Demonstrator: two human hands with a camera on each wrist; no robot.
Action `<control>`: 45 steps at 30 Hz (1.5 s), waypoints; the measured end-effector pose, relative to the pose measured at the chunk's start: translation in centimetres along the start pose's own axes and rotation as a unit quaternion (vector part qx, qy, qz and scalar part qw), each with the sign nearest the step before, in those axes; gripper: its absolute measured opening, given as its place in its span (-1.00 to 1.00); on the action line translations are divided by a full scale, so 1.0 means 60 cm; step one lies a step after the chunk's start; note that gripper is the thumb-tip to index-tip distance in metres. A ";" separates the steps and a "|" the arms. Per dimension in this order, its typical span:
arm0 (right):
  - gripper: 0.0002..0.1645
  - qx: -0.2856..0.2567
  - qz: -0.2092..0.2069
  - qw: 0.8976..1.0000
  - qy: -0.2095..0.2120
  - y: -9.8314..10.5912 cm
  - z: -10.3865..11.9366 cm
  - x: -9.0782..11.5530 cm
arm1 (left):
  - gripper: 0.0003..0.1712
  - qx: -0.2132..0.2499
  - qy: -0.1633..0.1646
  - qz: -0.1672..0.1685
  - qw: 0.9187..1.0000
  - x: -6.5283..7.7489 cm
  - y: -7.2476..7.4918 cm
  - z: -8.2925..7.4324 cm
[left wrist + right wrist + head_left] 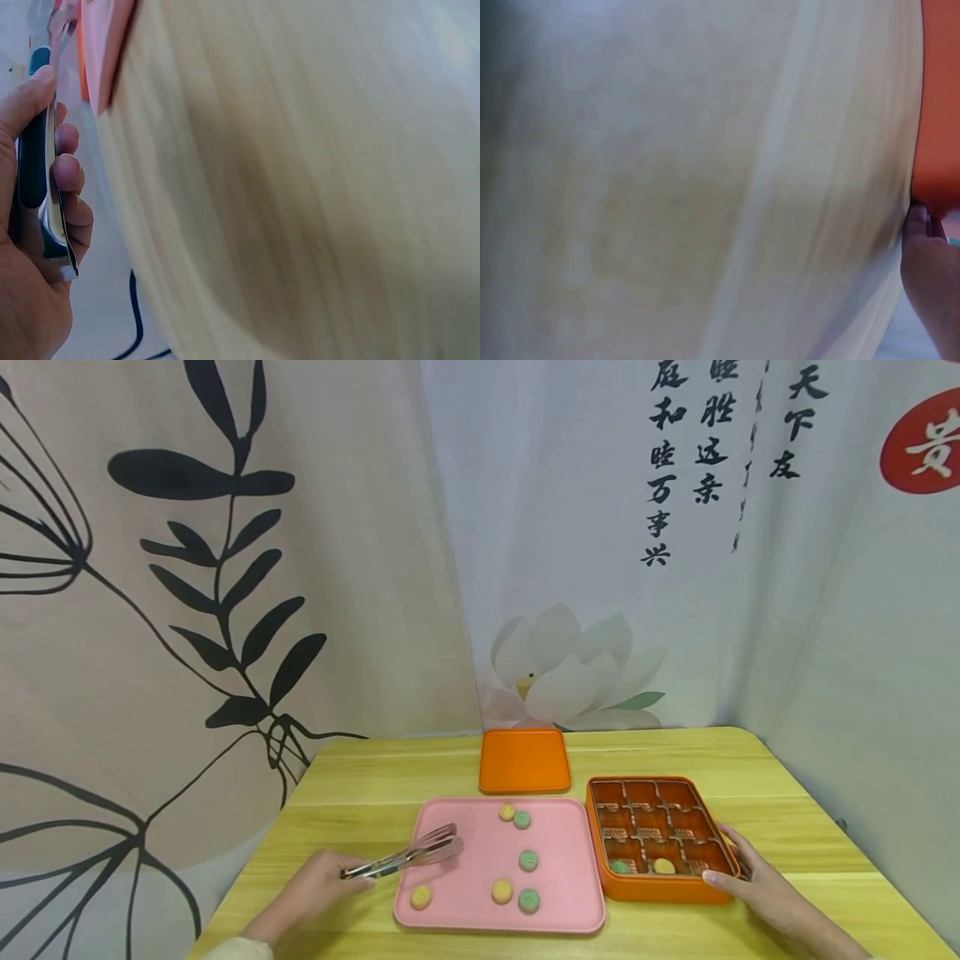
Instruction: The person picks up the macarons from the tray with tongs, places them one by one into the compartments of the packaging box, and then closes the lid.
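- My left hand [322,885] was closed round tongs [397,862], their tips holding nothing.
- My right hand [753,878] gripped a corner of the box [667,890].
- Two biscuits [663,866] looked done, boxed beside my right hand; six on the tray [566,860] between my hands seemed left.

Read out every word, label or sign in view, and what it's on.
"庭和睦万事兴": backdrop, left column
"睦胜远亲": backdrop, middle column, top character cut
"天下友": backdrop, right column
"贵": red circle on backdrop
Thin strip between columns: too small
Tongs, tray, box: none legible
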State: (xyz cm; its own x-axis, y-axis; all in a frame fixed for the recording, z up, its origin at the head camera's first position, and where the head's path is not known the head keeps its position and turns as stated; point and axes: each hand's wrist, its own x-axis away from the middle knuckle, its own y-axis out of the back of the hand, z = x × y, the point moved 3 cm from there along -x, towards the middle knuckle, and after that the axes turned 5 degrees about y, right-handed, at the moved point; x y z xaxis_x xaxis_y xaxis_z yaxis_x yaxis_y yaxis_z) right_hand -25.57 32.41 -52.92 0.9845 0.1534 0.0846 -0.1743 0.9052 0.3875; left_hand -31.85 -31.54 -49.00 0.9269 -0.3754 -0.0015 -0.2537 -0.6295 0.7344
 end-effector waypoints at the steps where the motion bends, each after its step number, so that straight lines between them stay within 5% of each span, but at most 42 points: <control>1: 0.10 0.000 -0.001 1.000 -0.001 0.000 -0.001 0.000 | -0.74 0.002 -0.002 0.001 1.000 -0.004 -0.002 -0.003; 23: 0.06 0.013 -0.015 1.000 0.011 -0.002 0.006 -0.003 | -0.75 0.018 -0.025 0.032 0.999 -0.097 -0.044 -0.097; 32: 0.06 0.011 -0.015 1.000 0.012 0.001 0.001 0.003 | -0.83 -0.020 -0.113 0.021 0.993 -0.154 -0.081 -0.162; 45: 0.06 0.001 -0.015 1.000 0.016 0.001 -0.003 0.000 | -0.90 0.022 -0.094 0.050 0.994 -0.208 -0.151 -0.252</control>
State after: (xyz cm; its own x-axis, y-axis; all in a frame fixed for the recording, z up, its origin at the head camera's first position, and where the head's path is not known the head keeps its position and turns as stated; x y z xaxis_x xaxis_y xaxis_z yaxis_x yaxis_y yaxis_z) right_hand -25.56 32.55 -53.06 0.9895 0.1383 0.0427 -0.1439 0.9087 0.3918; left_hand -36.93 -10.89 -45.39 0.8294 -0.5553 -0.0608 -0.3572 -0.6110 0.7065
